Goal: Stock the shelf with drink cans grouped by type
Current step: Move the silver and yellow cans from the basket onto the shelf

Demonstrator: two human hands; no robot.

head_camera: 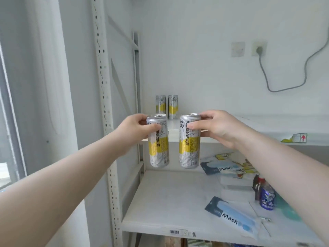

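1. You have four silver-and-yellow drink cans of one kind in view: one in your left hand (135, 130), the left held can (159, 140); one in your right hand (216, 128), the right held can (189, 141); and two standing side by side at the back of the upper shelf (249, 125), the back left can (160, 105) and the back right can (173, 106).
2. You have two blue mask packets on the lower shelf (169, 198): the far mask packet (219, 168) and the near mask packet (231, 215).
3. You can count one blue can (267, 197) at the right of the lower shelf; the dark, red-capped items just behind it are too hidden to count.
4. Two wall sockets show: one bare socket (237, 49) and one plugged socket (259, 49).
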